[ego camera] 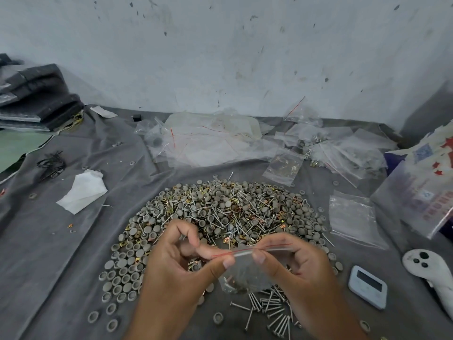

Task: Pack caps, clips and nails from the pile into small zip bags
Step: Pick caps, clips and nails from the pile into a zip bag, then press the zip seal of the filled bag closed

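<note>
Both hands near, above the pile's near edge. Left hand pinches the red-striped top of a small zip bag between thumb and forefinger; right hand pinches the same strip further right. Bag hangs between them, contents blurred. Grey cloth covers the table. Pile of caps, clips and nails sits centre. Empty bags lie right of it. White timer near right.

Print on the red-starred bag is too blurred to read.
</note>
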